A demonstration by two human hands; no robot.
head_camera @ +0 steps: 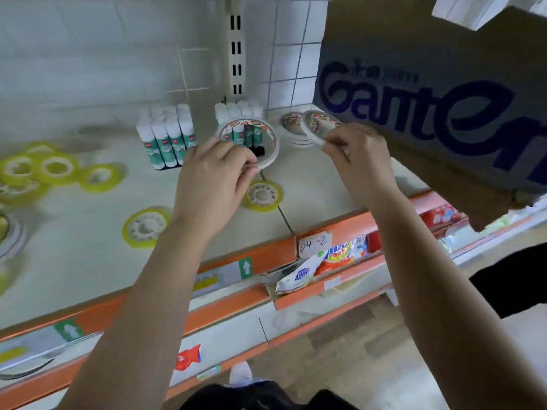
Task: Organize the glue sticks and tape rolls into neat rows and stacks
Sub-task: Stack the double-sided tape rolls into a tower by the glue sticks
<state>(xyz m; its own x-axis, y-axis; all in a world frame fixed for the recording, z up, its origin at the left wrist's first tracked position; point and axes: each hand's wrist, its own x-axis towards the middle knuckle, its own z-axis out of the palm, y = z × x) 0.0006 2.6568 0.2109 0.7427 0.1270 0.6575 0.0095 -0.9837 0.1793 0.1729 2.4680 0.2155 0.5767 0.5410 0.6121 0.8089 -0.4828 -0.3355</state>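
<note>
Yellow tape rolls (56,170): flat, scattered at the shelf's (88,247) left.
Glue sticks (167,137): upright block, far side, left of the left grip.
Left grip (216,173): pinches the near rim of a tilted white tape ring (271,156).
Right grip (358,161): pinches a second ring (318,124) just beside the far stack (290,122).

Left hand (216,173): back turned to the camera, fingers curled, thumb and fingertips pinching the near rim of a thin white tape roll (247,123), which is held tilted.
Right hand (358,161): level with the left, a little apart, knuckles up, thumb and forefinger pinching the near edge of a second tape roll (319,124).
Left forearm (142,291): bare, stretched forward from lower left, wrist about straight.
Right forearm (444,276): bare, stretched forward from lower right, angled inward toward the other hand.
</note>
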